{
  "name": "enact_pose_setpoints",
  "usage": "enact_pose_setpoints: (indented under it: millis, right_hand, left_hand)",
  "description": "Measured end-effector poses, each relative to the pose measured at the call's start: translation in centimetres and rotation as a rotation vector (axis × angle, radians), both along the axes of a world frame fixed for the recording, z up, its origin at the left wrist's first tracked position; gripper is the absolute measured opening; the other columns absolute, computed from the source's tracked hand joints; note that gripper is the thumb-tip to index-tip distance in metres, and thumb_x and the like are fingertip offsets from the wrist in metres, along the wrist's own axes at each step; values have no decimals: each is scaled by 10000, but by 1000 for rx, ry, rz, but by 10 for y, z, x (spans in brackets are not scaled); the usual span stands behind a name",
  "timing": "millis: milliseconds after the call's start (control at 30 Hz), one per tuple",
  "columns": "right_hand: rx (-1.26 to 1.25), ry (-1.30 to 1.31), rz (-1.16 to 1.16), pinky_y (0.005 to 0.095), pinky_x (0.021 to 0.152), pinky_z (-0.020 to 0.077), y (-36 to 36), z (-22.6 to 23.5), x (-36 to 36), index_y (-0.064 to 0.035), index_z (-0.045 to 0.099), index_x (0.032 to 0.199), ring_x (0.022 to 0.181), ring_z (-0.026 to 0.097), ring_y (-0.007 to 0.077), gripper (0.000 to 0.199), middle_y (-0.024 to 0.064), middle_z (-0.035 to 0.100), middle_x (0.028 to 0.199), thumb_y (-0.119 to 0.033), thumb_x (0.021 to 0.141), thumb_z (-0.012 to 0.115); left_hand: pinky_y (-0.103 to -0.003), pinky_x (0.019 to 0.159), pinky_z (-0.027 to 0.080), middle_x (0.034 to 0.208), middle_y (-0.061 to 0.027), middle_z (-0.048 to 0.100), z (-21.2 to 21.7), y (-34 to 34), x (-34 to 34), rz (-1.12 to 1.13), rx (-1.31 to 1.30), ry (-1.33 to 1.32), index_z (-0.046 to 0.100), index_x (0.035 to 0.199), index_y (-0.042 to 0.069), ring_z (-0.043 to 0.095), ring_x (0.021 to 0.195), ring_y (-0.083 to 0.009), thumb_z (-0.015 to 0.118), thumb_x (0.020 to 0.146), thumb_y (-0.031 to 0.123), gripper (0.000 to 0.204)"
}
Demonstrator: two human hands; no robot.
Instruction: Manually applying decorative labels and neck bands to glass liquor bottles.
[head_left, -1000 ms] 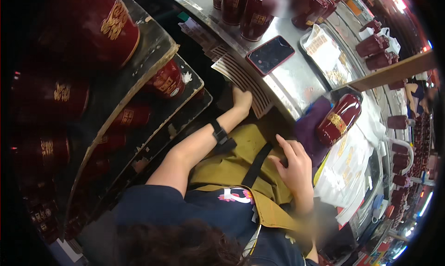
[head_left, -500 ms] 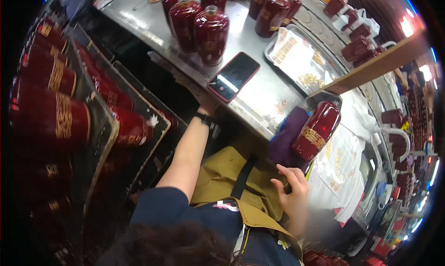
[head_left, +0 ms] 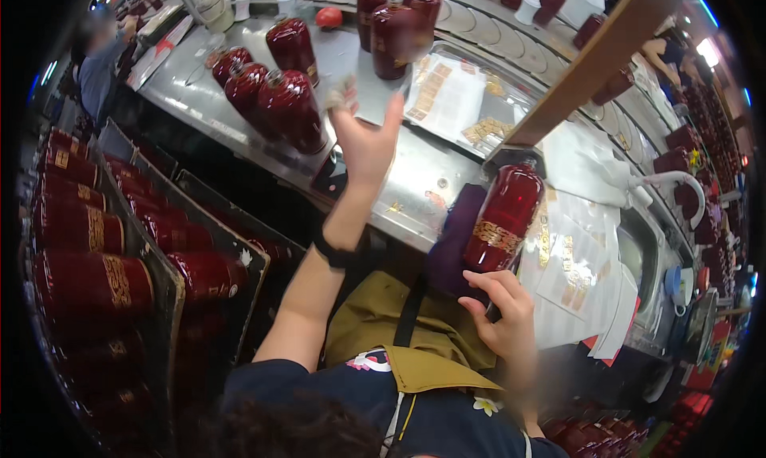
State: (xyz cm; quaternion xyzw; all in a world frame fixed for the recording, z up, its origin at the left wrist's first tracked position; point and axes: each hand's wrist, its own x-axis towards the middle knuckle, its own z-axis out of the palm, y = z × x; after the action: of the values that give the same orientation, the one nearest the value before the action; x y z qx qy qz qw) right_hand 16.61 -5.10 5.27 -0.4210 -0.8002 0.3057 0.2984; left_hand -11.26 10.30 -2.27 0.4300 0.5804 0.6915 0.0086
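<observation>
My left hand [head_left: 365, 143] reaches over the metal table, its thumb and fingers spread with no bottle between them. Something pale shows at its fingertips, too blurred to make out. Just left of it stands a dark red glass bottle [head_left: 293, 111] among several others, and a bottle pair [head_left: 391, 47] is farther off. Beneath the wrist lies a phone [head_left: 327, 177], mostly covered. My right hand [head_left: 507, 314] is curled loosely, thumb and forefinger apart, close to the base of a red bottle [head_left: 503, 219] with a gold band. That bottle rests tilted on a purple cloth [head_left: 448, 246].
Crates of red bottles [head_left: 171, 298] stand at the left. A wooden bar [head_left: 570, 75] slants above the table. Behind it are a tray [head_left: 455, 91] with gold stickers and a conveyor [head_left: 479, 23]. Sticker sheets [head_left: 570, 270] lie at the right. Another person [head_left: 100, 67] is at the far left.
My left hand has come up from below the table edge to above the table, beside the bottles. My right hand has barely moved. The view has shifted.
</observation>
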Motion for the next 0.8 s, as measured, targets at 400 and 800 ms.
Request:
enact_pose_setpoints:
  millis: [400, 800]
  right_hand:
    - [-17, -20, -524, 298, 548, 414, 7, -6, 57, -59, 731, 1125, 577, 510, 146, 320, 69, 659, 851, -29, 816, 807]
    - [-44, -171, -901, 340, 667, 501, 58, -51, 223, 12, 731, 919, 676, 641, 221, 180, 135, 698, 767, -161, 885, 767]
  left_hand:
    - [-492, 1187, 294, 1520, -297, 327, 20, 126, -11, 52, -23, -77, 300, 1463, -166, 354, 1401, -374, 918, 736, 368, 1094]
    - [-418, 1133, 401, 1492, -163, 413, 7, -100, 127, -912, -382, -189, 340, 1522, -42, 471, 1343, -273, 680, 966, 112, 669]
